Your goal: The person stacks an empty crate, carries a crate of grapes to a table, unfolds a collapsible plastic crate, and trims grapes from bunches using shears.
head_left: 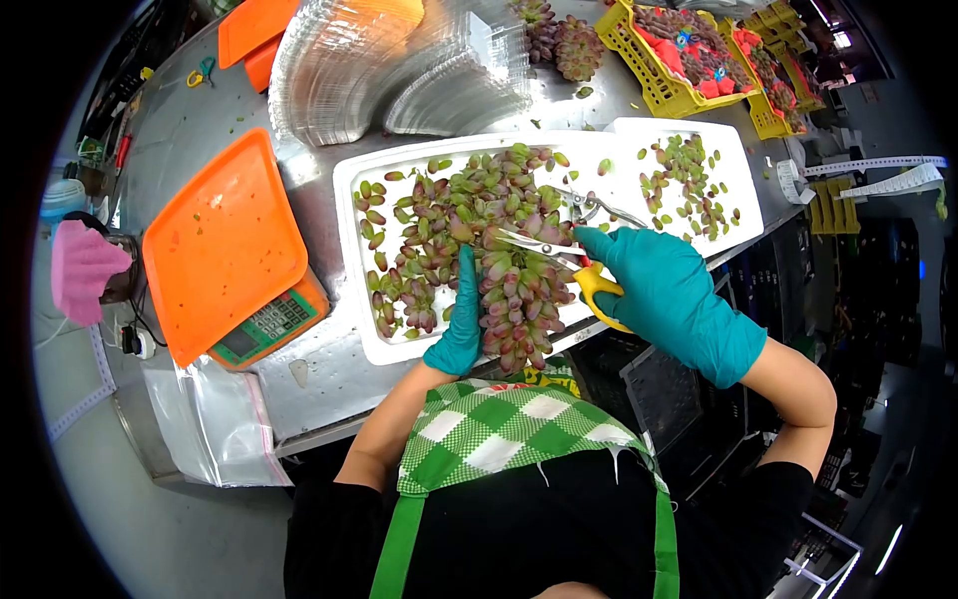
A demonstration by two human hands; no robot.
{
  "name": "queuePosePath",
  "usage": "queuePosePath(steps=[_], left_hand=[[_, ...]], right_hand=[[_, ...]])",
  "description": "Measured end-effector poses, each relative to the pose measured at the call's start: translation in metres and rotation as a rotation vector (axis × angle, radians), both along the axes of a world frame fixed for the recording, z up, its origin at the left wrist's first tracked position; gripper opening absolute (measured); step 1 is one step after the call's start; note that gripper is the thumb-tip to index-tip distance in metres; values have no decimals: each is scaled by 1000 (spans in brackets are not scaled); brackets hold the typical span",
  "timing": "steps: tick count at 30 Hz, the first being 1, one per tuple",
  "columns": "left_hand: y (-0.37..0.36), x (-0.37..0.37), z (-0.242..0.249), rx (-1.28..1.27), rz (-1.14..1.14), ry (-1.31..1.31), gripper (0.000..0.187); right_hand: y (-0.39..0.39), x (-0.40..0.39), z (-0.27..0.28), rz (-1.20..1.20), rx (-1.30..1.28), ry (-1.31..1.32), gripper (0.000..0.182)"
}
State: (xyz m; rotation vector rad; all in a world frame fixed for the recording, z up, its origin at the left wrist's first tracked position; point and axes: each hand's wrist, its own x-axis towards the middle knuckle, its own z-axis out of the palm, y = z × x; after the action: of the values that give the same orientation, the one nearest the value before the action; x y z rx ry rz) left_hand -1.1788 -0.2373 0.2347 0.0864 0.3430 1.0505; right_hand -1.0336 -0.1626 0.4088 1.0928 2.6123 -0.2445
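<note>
My left hand (462,324), in a teal glove, is closed around a drooping bunch of succulents (524,299) with green and purplish-red plump leaves. In my right hand (671,299), also gloved, is a pair of scissors (602,292) with yellow handles. The scissor blades lie across the top of the held bunch, close to its stems. Under both hands sits a white foam tray (349,250) with more succulents (419,225) and loose leaves in it. Metal pruning shears (599,207) lie in the tray just beyond the scissors.
An orange scale (230,250) stands at the left, with a clear plastic bag (215,424) in front. Stacked clear plastic trays (344,70) are behind. A second white tray (743,190) holds loose leaves. Yellow crates (664,90) of succulents stand at the back right.
</note>
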Motion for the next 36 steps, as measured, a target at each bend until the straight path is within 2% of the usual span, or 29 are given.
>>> queuePosePath(steps=[2, 5, 11, 17, 20, 29, 32, 36], left_hand=[[-1, 0, -2, 2, -4, -5, 79], [-3, 3, -7, -59, -3, -26, 76], [-1, 0, -3, -5, 69, 209, 70], [-1, -3, -4, 38, 67, 248, 70], [-4, -3, 10, 61, 86, 410, 70], [-4, -1, -7, 43, 80, 370, 71], [-7, 2, -29, 119, 150, 510, 71], [-5, -1, -13, 138, 111, 434, 71]], right_hand=[[0, -2, 3, 0, 17, 100, 42], [-4, 2, 3, -38, -29, -50, 41], [-14, 20, -11, -86, -70, -31, 40], [-18, 15, -8, -127, -73, -86, 42], [-17, 15, -9, -142, -98, -117, 43], [-17, 12, -3, -137, -124, -149, 42], [-14, 11, -5, -126, -145, -190, 42], [-10, 11, -5, -109, -143, -225, 41]])
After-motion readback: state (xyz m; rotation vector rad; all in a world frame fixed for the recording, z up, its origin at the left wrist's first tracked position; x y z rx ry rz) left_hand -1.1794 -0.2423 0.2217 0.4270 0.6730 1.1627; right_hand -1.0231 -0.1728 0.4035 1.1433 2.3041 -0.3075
